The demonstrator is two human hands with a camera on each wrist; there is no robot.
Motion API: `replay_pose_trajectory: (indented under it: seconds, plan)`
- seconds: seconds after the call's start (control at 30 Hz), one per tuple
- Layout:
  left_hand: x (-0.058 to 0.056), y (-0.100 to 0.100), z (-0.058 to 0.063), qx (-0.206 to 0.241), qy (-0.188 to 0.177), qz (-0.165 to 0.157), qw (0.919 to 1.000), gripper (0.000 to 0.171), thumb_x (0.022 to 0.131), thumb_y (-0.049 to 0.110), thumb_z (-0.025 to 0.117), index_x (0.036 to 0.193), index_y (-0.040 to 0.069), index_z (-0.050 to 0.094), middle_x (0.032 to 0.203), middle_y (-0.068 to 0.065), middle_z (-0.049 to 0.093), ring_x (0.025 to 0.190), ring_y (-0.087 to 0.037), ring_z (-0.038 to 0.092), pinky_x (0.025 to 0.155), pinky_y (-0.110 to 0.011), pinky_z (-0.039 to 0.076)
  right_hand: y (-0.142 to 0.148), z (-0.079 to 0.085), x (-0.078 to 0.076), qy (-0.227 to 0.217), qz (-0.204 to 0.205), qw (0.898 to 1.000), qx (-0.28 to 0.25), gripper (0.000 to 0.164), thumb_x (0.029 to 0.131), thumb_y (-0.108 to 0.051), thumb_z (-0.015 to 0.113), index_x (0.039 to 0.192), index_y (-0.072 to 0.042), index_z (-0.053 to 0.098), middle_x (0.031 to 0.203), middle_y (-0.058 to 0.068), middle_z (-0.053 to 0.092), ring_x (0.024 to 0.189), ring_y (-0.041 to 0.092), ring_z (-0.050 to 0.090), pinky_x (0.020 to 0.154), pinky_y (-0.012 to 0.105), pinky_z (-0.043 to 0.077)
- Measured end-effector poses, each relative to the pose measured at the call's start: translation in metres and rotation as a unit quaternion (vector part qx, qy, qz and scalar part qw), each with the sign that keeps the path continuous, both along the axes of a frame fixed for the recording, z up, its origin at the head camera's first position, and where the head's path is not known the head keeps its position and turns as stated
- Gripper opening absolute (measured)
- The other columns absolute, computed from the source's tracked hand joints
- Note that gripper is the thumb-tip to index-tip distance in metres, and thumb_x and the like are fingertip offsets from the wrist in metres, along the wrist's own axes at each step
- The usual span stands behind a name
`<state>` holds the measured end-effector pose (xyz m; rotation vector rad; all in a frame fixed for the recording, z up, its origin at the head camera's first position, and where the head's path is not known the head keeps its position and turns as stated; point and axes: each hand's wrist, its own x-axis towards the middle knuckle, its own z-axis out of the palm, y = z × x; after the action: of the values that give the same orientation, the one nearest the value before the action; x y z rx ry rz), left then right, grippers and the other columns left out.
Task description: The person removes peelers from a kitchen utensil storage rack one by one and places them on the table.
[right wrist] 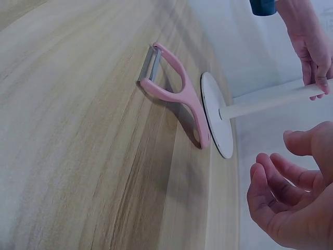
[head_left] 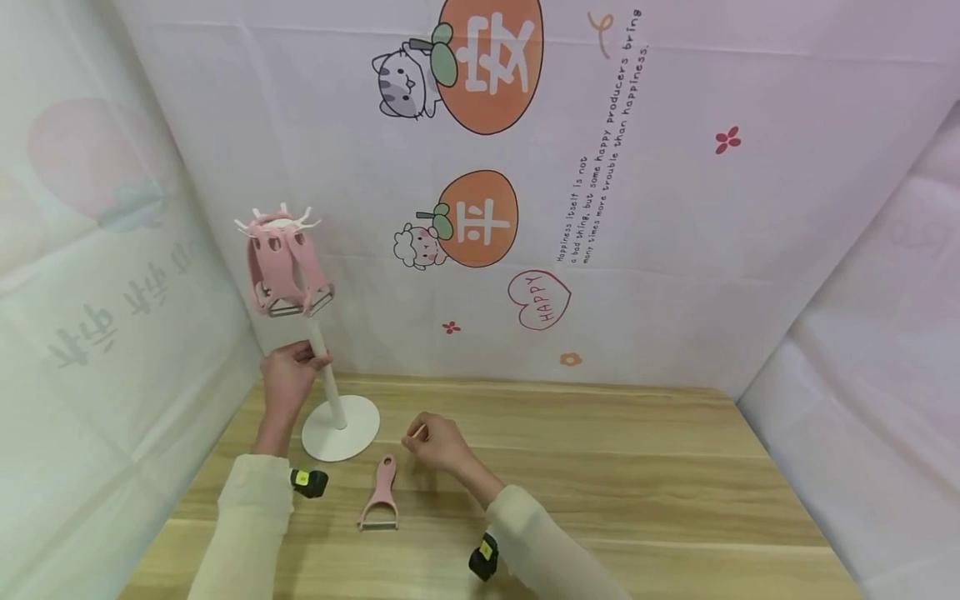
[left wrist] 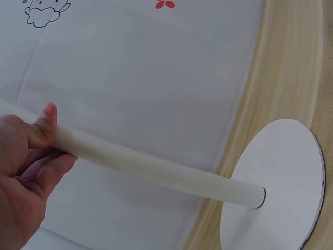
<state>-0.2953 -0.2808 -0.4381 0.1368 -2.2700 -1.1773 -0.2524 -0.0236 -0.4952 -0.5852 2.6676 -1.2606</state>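
Note:
My left hand (head_left: 288, 377) grips the white pole (head_left: 332, 398) of an upright stand, thumb and fingers around it partway up, as the left wrist view also shows. The stand has a round white base (left wrist: 283, 156) on the table and white hooks (head_left: 303, 222) at its top. Several pink peelers (head_left: 279, 271) hang from these hooks, blades down. Another pink Y-shaped peeler (head_left: 385, 481) lies on the table just in front of the base. To its right, my right hand (head_left: 442, 443) is above the table with loosely bent fingers (right wrist: 283, 187) and nothing between them.
The wood-grain table (head_left: 600, 467) stretches away to the right. A white printed cloth (head_left: 637, 317) hangs behind it, and more cloth (head_left: 97, 350) stands close at the left. A black wrist camera (head_left: 308, 482) sits at the left sleeve, another (head_left: 483, 557) at the right.

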Motion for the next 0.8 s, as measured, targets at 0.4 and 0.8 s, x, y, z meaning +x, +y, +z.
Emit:
replay_pose_trajectory:
  seconds: [0.4, 0.8]
  plan:
    - [0.0, 0.003, -0.004, 0.019, 0.026, 0.025, 0.9992, 0.029, 0.077, 0.007, 0.086, 0.1, -0.007, 0.075, 0.09, -0.024, 0.075, 0.068, -0.001, 0.066, 0.057, 0.0, 0.041, -0.007, 0.001, -0.003, 0.008, 0.006, 1.0, 0.001, 0.011, 0.094, -0.02, 0.069, 0.095, -0.009, 0.068, 0.083, 0.005, 0.07, 0.065, 0.007, 0.056, 0.055, 0.021, 0.047]
    - [0.002, 0.001, -0.006, -0.011, 0.02, 0.031, 0.9993, 0.036, 0.078, 0.01, 0.085, 0.106, -0.009, 0.073, 0.094, -0.027, 0.074, 0.084, -0.04, 0.075, 0.069, -0.038, 0.062, -0.014, 0.027, -0.017, 0.032, 0.036, 0.999, -0.025, 0.013, 0.097, -0.015, 0.064, 0.101, -0.005, 0.071, 0.088, 0.008, 0.074, 0.072, 0.008, 0.064, 0.06, 0.017, 0.051]
